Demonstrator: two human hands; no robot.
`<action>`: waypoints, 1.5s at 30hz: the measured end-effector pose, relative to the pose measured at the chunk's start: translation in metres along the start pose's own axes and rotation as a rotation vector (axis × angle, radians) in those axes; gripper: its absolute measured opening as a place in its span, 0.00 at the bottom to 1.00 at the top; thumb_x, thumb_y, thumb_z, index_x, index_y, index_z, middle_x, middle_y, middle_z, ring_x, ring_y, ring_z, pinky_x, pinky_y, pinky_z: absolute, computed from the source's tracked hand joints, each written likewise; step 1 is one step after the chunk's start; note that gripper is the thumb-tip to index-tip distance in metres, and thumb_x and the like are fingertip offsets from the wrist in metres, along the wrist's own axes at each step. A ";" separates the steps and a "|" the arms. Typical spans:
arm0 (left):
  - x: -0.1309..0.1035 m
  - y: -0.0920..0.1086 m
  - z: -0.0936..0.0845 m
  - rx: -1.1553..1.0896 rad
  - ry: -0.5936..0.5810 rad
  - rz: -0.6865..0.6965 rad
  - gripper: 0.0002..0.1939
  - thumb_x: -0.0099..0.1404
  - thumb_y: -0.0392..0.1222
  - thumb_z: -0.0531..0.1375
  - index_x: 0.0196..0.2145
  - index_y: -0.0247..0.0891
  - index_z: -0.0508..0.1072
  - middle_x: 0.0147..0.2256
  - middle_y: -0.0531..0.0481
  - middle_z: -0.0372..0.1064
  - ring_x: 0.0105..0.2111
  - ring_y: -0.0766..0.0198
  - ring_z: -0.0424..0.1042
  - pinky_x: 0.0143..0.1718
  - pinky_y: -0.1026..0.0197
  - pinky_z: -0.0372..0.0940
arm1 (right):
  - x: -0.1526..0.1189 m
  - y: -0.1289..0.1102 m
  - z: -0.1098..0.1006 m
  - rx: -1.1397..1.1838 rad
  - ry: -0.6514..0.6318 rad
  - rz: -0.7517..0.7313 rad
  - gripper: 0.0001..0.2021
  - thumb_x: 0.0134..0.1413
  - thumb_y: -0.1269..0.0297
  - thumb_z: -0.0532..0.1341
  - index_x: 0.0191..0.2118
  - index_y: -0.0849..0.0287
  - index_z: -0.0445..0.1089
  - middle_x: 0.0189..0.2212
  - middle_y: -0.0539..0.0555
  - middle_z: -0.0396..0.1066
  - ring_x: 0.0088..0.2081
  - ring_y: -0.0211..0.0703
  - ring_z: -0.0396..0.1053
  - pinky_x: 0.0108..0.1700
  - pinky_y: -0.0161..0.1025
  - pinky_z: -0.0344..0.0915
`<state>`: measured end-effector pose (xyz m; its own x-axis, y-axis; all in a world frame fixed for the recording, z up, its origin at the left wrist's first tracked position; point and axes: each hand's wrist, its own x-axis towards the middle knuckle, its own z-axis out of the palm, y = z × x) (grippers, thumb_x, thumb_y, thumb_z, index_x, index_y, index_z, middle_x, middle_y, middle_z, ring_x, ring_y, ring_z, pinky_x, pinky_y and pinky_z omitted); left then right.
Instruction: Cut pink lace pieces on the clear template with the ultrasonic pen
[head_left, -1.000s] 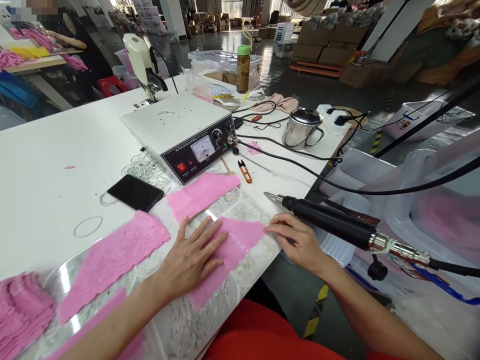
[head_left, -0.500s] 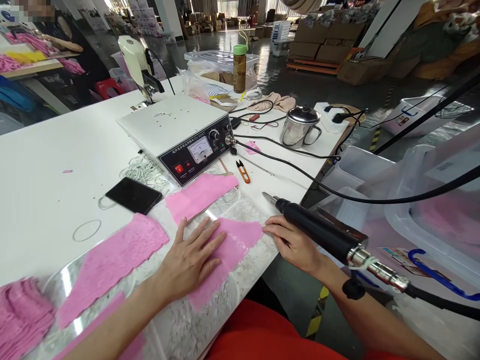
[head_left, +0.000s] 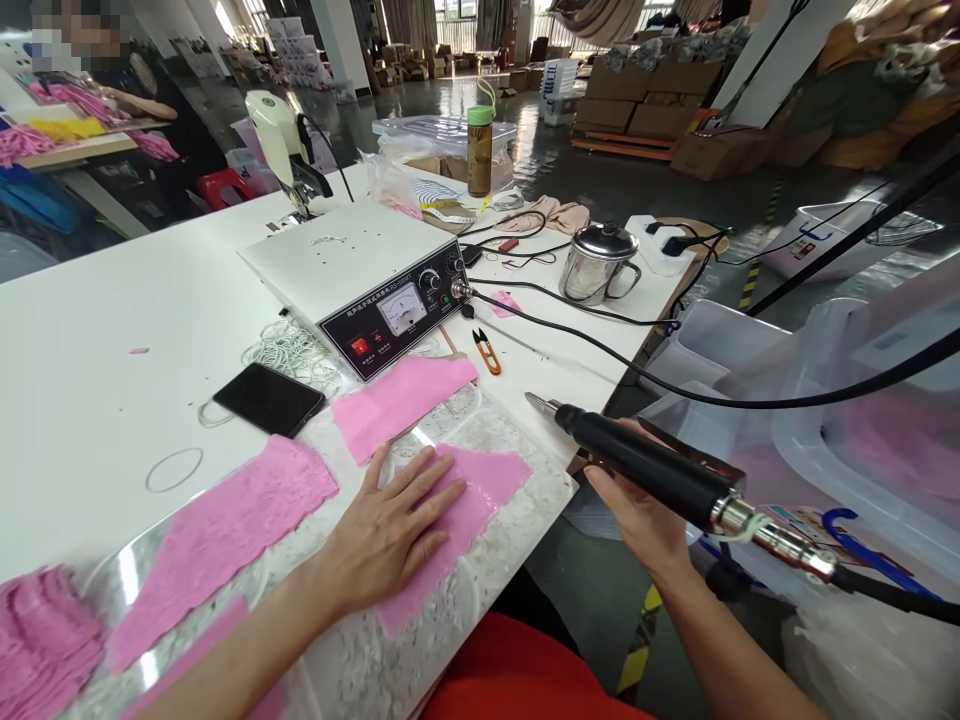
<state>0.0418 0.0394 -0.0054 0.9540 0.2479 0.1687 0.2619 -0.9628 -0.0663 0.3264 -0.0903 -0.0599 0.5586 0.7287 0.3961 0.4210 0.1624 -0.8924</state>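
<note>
My left hand (head_left: 394, 525) lies flat, fingers spread, on a pink fabric piece (head_left: 487, 480) with a jagged lower edge. The fabric rests on a clear sheet (head_left: 525, 500) at the table's front corner. My right hand (head_left: 645, 520) is beneath and behind a black handheld tool (head_left: 645, 455) with a pointed metal tip and a cable. Its thumb is stretched out below the tool; most fingers are hidden behind it, and I see no clear grip. Other pink pieces (head_left: 405, 395) lie just beyond my left hand, and another piece (head_left: 232, 540) lies to its left.
A control box (head_left: 397, 310) with a meter stands behind the fabric. Orange thread snips (head_left: 486, 352), a phone (head_left: 268, 398), a lidded steel mug (head_left: 600, 265) and a bottle (head_left: 480, 150) are on the table. Clear bins (head_left: 712, 340) stand at right. A person (head_left: 142, 100) sits far left.
My right hand has left the fabric's right corner and moved right, under the black tool. My left hand stays flat on the fabric. The view has tilted slightly.
</note>
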 end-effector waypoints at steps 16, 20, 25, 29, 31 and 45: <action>-0.001 0.000 0.002 0.011 0.010 -0.001 0.25 0.72 0.45 0.51 0.65 0.40 0.57 0.64 0.45 0.55 0.65 0.49 0.53 0.66 0.38 0.24 | 0.056 -0.031 0.029 0.502 0.384 -0.080 0.13 0.56 0.53 0.53 0.43 0.51 0.66 0.38 0.53 0.64 0.32 0.42 0.68 0.38 0.47 0.70; -0.001 0.000 0.003 -0.027 0.004 -0.016 0.26 0.72 0.45 0.51 0.66 0.42 0.55 0.64 0.46 0.55 0.65 0.49 0.53 0.66 0.36 0.26 | 0.058 -0.052 0.011 0.553 0.304 -0.056 0.09 0.52 0.57 0.51 0.33 0.52 0.65 0.29 0.51 0.58 0.22 0.38 0.59 0.23 0.39 0.60; -0.002 0.000 0.004 -0.051 0.002 -0.028 0.26 0.73 0.46 0.51 0.66 0.42 0.54 0.64 0.46 0.56 0.65 0.49 0.52 0.66 0.35 0.28 | 0.052 -0.065 0.009 0.604 0.189 -0.044 0.06 0.50 0.60 0.54 0.30 0.54 0.65 0.26 0.50 0.58 0.21 0.38 0.60 0.21 0.39 0.57; -0.002 0.000 0.004 -0.035 0.000 -0.024 0.26 0.73 0.46 0.50 0.66 0.42 0.55 0.64 0.47 0.56 0.65 0.50 0.51 0.66 0.36 0.26 | 0.052 -0.065 0.014 0.631 0.148 -0.054 0.06 0.49 0.61 0.55 0.29 0.56 0.66 0.25 0.49 0.59 0.21 0.37 0.62 0.21 0.38 0.59; -0.002 0.001 0.004 -0.027 0.000 -0.022 0.26 0.73 0.46 0.50 0.66 0.42 0.55 0.64 0.47 0.56 0.65 0.50 0.51 0.66 0.36 0.26 | 0.053 -0.065 0.015 0.604 0.140 -0.051 0.06 0.49 0.60 0.56 0.29 0.56 0.65 0.24 0.49 0.60 0.20 0.37 0.62 0.21 0.38 0.60; -0.002 0.001 0.004 0.003 0.011 -0.019 0.25 0.73 0.46 0.50 0.65 0.41 0.56 0.64 0.47 0.55 0.65 0.50 0.51 0.66 0.38 0.24 | 0.053 -0.063 0.016 0.528 0.110 -0.079 0.07 0.49 0.57 0.56 0.29 0.55 0.62 0.24 0.49 0.58 0.20 0.37 0.62 0.20 0.38 0.63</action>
<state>0.0411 0.0382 -0.0093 0.9472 0.2649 0.1809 0.2803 -0.9577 -0.0656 0.3184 -0.0513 0.0135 0.6229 0.6316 0.4615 0.0640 0.5468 -0.8348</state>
